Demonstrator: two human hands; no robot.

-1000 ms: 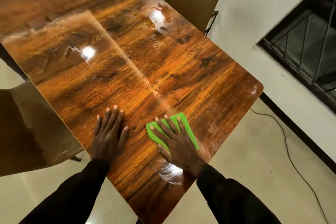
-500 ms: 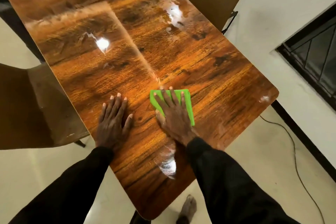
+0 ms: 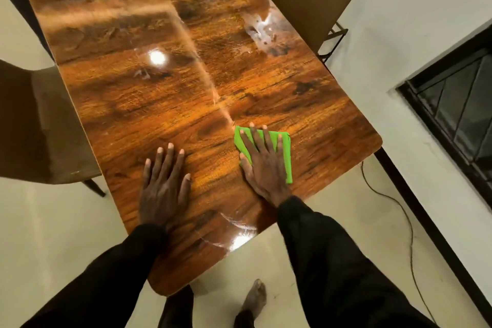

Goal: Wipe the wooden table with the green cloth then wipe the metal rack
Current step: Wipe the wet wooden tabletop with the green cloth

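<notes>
Right hand (image 3: 262,168) flat, fingers spread, presses folded green cloth (image 3: 285,157) onto wooden worktop (image 3: 186,104) near right corner. Left hand (image 3: 163,186) flat, braces on bare wood. Cloth has slid forward from near edge: wiping stroke under way. Metal rack not in view.

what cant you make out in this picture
Head view only.
- green cloth: its middle lies hidden under the right hand
- wooden table: far end cut off by the top edge
- metal rack: not in frame
- chair on the left: cut off by the left edge
</notes>
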